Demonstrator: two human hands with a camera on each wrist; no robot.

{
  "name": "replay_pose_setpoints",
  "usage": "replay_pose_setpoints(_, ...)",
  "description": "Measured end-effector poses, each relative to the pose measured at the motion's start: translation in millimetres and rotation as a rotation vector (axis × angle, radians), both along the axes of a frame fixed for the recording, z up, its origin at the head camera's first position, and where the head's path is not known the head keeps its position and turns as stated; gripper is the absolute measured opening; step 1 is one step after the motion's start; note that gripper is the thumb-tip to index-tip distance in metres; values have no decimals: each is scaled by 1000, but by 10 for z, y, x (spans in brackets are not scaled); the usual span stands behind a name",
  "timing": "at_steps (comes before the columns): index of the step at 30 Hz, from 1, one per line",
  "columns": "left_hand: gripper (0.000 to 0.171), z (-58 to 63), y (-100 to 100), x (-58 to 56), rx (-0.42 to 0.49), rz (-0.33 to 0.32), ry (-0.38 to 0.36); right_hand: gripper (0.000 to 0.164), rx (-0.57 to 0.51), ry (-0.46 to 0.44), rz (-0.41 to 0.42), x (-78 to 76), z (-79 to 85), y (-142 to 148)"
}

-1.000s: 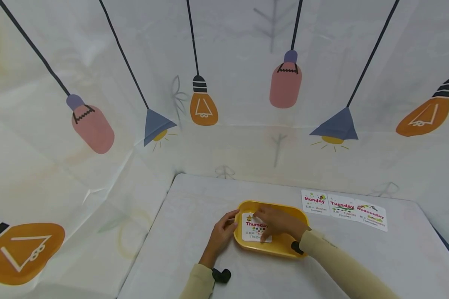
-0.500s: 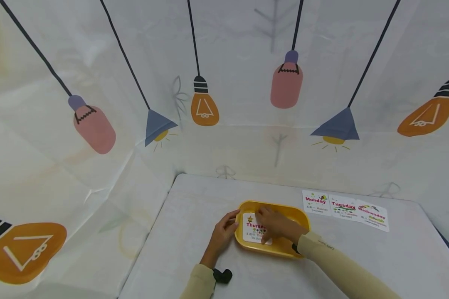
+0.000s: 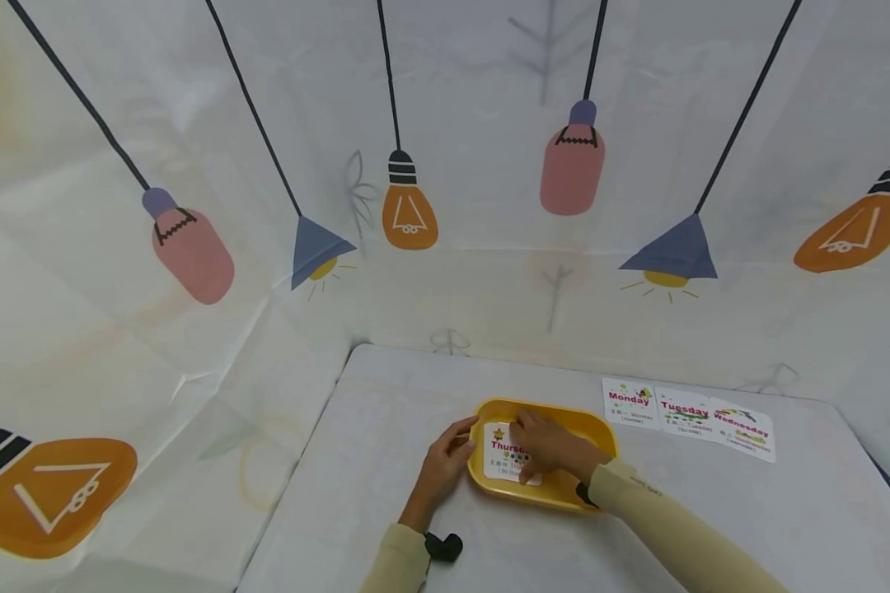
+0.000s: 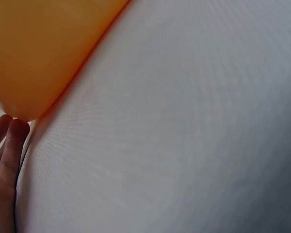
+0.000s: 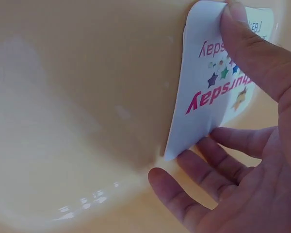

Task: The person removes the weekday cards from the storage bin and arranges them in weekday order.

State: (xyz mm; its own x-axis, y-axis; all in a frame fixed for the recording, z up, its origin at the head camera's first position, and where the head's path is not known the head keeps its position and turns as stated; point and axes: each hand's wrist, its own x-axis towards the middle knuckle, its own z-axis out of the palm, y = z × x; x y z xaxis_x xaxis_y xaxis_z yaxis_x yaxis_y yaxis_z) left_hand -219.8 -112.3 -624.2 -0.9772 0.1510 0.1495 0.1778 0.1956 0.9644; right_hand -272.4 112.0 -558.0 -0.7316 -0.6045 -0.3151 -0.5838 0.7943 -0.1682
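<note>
A white card printed "Thursday" (image 3: 501, 457) with stars lies in the left part of a yellow tray (image 3: 552, 496). My right hand (image 3: 556, 445) reaches into the tray and holds this card across its width. In the right wrist view, the thumb (image 5: 257, 53) lies on one edge of the card (image 5: 196, 92) and several fingers meet the opposite edge. My left hand (image 3: 443, 463) is at the tray's left end. Its fingertips touch the outer wall of the tray (image 4: 48, 53) in the left wrist view, fingers fairly straight.
Cards reading "Monday" (image 3: 629, 405), "Tuesday" (image 3: 684, 414) and "Wednesday" (image 3: 743, 430) lie in a row at the back right of the white table (image 3: 408, 387). Behind the table hangs a white sheet (image 3: 475, 305) printed with lamps.
The whole scene has shifted slightly right in the head view. My right hand has moved slightly left over the Thursday card, covering more of its word. The left hand keeps its place at the tray.
</note>
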Motion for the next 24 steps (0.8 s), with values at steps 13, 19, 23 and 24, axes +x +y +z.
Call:
replay_pose_setpoints(13, 39, -18, -6, -17, -7, -5, 33, 84, 18, 3, -18, -7, -3, -24)
replay_pose_setpoints(19, 39, -11, -6, -8, -3, -7, 46, 85, 10, 36, -23, 10, -16, -30)
replay_pose_setpoints(23, 38, -19, -3, -10, 4, 2, 30, 86, -2, 67, -19, 39, -4, -40)
replay_pose_setpoints(24, 38, -21, -3, -9, 7, 1, 26, 86, -4, 72, -19, 47, -2, -40)
